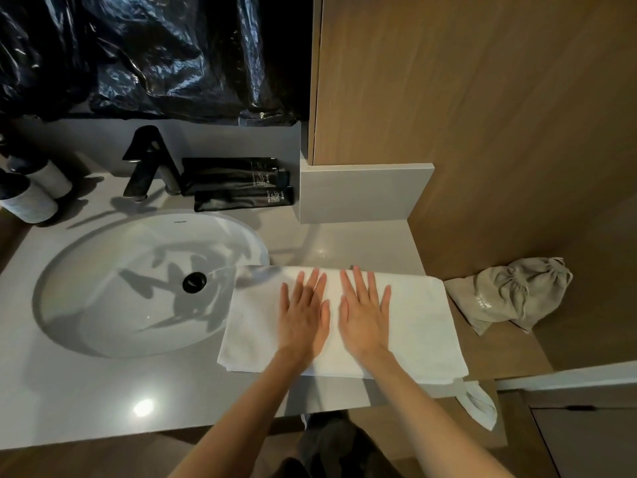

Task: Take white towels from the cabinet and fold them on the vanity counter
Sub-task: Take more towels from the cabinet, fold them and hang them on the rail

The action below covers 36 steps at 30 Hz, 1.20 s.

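Both my palms are down flat on the white towel (410, 326), fingers spread wide, gripping nothing, just pressing on the cloth. My left hand (305, 313) sits a little left of the towel's middle, my right hand (365, 315) right beside it, thumbs close together but not touching. The towel lies folded into a broad rectangle on the grey vanity counter (103, 401), its left end reaching over the rim of the oval sink (113, 270) and its right end running past the counter's edge onto the wooden ledge (510, 353). One loose corner (481, 407) hangs off the front edge at the lower right. Just right of the towel, on that ledge, a beige drawstring pouch (513, 294) is slumped against the wooden wall, near the towel but I can't tell if it touches. Behind the sink stands the black faucet (148, 163), and beside it black tubes (241, 184) lie stacked against the backsplash. Two bottles (31, 191) lean at the far left. Black plastic sheeting (144, 53) covers the area above the backsplash.
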{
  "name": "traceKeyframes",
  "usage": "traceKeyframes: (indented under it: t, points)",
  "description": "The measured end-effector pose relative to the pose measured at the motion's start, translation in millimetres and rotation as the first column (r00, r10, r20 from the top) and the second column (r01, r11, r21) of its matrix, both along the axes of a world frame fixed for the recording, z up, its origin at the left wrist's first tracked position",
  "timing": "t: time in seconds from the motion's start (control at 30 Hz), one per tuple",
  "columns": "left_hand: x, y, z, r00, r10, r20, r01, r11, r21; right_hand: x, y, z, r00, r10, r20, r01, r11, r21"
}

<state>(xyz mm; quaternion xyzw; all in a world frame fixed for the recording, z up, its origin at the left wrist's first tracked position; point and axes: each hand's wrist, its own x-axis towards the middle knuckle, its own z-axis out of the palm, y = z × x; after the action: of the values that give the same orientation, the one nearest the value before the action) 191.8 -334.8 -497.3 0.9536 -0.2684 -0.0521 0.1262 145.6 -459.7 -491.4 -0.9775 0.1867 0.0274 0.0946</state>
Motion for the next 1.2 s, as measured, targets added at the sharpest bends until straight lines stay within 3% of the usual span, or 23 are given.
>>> traceKeyframes:
  t: [0.17, 0.67, 0.83, 0.97, 1.07, 1.2]
  points:
    - [5.6, 25.4, -2.9, 0.998, -0.056, -0.005, 0.056, 0.992, 0.113, -18.9, -18.7, -0.1, 0.997, 0.07, -0.03, -0.071, 0.997, -0.017]
    - [11.2, 96.7, 6.3, 0.991, 0.109, -0.073, -0.108, 0.994, 0.005, -75.8, -84.3, 10.3, 0.99, -0.132, -0.055, 0.132, 0.991, -0.008]
    - [14.6, 121.1, 8.3, 0.971, 0.14, -0.196, -0.143, 0.99, 0.0, -77.0, -90.2, 19.5, 0.98, -0.119, -0.16, 0.133, 0.988, 0.082]
    - [17.3, 124.8, 29.2, 0.972, 0.188, -0.139, -0.199, 0.977, -0.073, -82.0, -92.4, 38.2, 0.987, -0.033, -0.158, 0.052, 0.991, 0.119]
    - [29.4, 113.6, 40.1, 0.985, 0.124, -0.116, -0.137, 0.985, -0.109, -76.7, -87.6, 51.2, 0.991, 0.065, -0.115, -0.047, 0.986, 0.158]
    - [52.2, 86.1, 50.8, 0.991, -0.059, -0.121, 0.052, 0.997, -0.063, -55.8, -87.5, 53.4, 0.971, 0.132, -0.201, -0.085, 0.971, 0.225]
